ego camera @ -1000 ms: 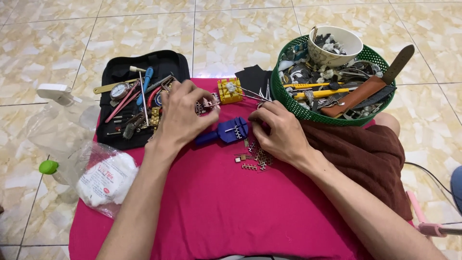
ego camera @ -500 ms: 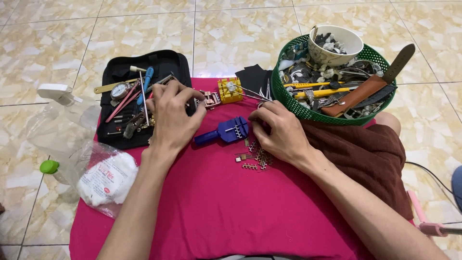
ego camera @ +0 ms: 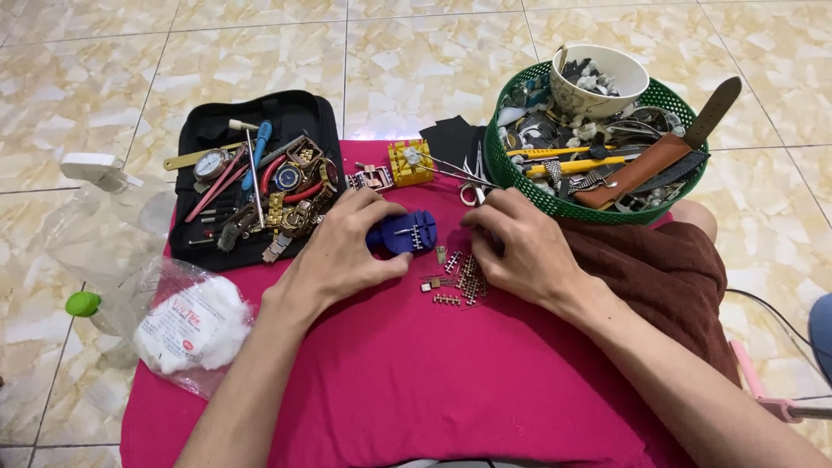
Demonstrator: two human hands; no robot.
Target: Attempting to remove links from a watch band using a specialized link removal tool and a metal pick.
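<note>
On a magenta cloth [ego camera: 416, 390] lies a blue watch link remover tool [ego camera: 406, 232]. My left hand [ego camera: 342, 251] rests over its left end and grips it with fingers curled. My right hand [ego camera: 520, 247] lies palm down just to the right of the tool, fingertips touching the cloth near small scissors [ego camera: 472, 189]; whether it pinches anything is hidden. Several loose metal watch band links [ego camera: 458, 282] lie scattered between my two hands. A yellow block holder [ego camera: 410, 162] and a short piece of metal band [ego camera: 368, 178] sit beyond the tool.
A black open case [ego camera: 208, 130] at the left holds watches, bands and small tools. A green mesh basket [ego camera: 529, 195] at the upper right holds a white cup [ego camera: 624, 78], tools and a brown strap. A plastic bag of cotton [ego camera: 186, 325] lies at the left. Tiled floor surrounds.
My left hand drew back from the black case and the metal band and came down onto the blue tool. My right hand barely moved.
</note>
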